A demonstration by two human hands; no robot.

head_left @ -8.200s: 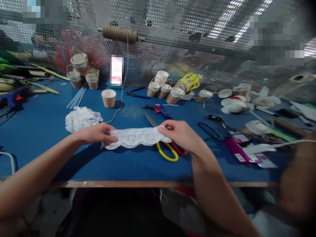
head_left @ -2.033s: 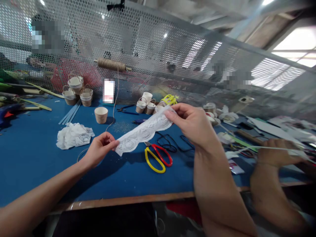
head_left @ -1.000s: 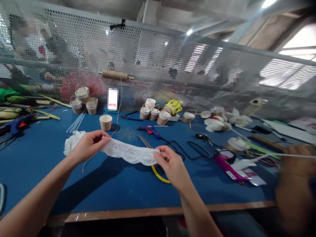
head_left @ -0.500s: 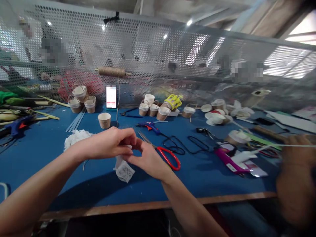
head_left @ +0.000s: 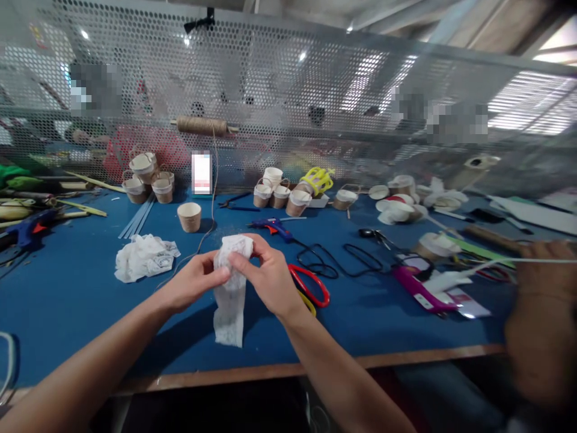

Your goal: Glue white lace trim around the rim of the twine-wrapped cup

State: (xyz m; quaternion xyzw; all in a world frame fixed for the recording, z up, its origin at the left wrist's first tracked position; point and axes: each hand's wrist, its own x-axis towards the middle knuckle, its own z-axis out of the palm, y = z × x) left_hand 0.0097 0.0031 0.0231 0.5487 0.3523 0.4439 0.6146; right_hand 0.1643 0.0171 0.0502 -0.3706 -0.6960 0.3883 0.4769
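1. Your grip is a two-handed pinch: your left hand (head_left: 192,281) and your right hand (head_left: 273,282) both press the white lace strip (head_left: 229,313) between thumb and fingers. The fingers behind the cloth are mostly hidden.
2. The strip is held up in front of you, over the near part of the bench (head_left: 356,337). Its upper part is bunched or doubled between your thumbs, and a flatter tail hangs below. You can't be sure from this angle whether that tail touches the bench.
3. The step in hand looks to be gathering or folding the strip at its upper end, with both hands sharing the work.
4. Any next move seems to call for one hand to keep the layers pressed while the other shifts, since thin lace would likely slip apart if both thumbs eased together.
5. Beyond your left hand lies a white lace pile (head_left: 146,258), apart from the strip, with a paper cup (head_left: 189,218) standing behind it.
6. By your right hand lie the scissors (head_left: 311,285), partly hidden by it, and farther back the blue glue gun (head_left: 274,228).
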